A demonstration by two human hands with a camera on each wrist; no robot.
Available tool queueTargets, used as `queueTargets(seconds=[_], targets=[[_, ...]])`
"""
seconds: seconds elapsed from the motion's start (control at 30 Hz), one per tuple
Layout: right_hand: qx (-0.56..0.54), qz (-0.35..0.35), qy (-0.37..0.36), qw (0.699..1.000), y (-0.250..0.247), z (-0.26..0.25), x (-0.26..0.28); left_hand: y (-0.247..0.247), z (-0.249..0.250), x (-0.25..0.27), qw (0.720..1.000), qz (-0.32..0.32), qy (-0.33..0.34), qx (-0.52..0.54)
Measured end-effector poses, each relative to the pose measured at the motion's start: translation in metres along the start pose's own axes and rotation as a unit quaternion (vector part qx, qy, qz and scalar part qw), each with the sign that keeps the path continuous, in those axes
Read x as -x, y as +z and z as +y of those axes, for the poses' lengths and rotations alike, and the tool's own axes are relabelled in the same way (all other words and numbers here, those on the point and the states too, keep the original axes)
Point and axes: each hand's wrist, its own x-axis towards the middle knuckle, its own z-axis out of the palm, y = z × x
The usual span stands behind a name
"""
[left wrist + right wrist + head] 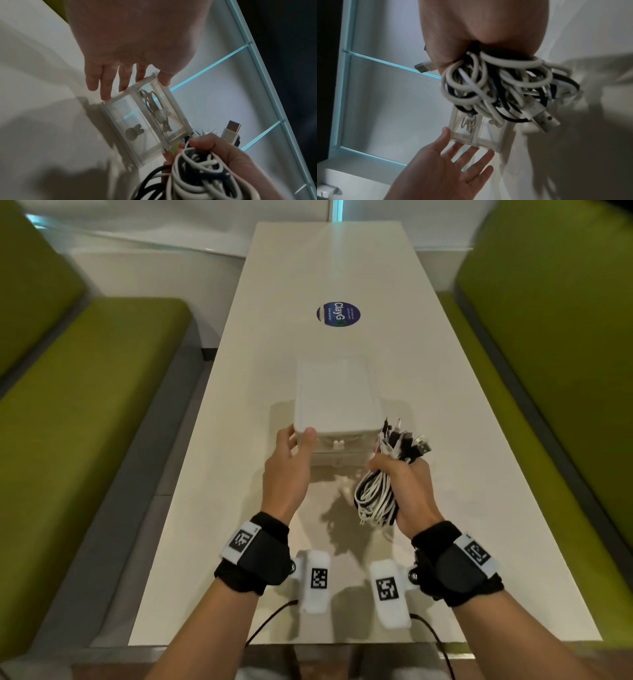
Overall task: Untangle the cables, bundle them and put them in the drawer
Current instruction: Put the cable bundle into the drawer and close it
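A small translucent drawer unit [337,398] stands mid-table with its two drawers pushed in. In the left wrist view the drawer unit [137,115] shows a bunny-shaped knob [134,130] on one drawer and a coiled cable [154,106] inside the other. My left hand [296,445] touches the unit's front left corner, thumb on top and straight fingers [106,92] along the side. Just right of the unit, my right hand [397,474] grips a bundle of white and black cables [375,498], plugs sticking up. The bundle [496,88] hangs in front of the unit [493,134].
The long white table [239,508] carries a round blue sticker [338,314] beyond the unit. Green padded benches run along the left [85,405] and right [548,371] sides. A white wall closes the far end.
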Motion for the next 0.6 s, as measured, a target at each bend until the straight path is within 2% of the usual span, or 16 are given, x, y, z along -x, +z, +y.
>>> queueTargets(seconds=[0.1,0.27,0.43,0.6], targets=[[0.025,0.007,-0.006,1.0,-0.008,0.013,0.038,-0.005,-0.012,0.035,1.0,0.004,-0.002,0.002],[0.032,0.001,0.025,0.999,-0.019,0.025,0.075,-0.007,-0.019,0.073,0.999,0.005,0.018,-0.031],[0.073,-0.009,0.026,0.997,-0.026,0.021,0.093,-0.011,-0.022,0.082,0.997,0.0,0.021,-0.079],[0.102,-0.016,0.045,0.994,-0.032,0.024,0.1,-0.013,-0.035,0.086,0.986,-0.043,0.016,-0.158]])
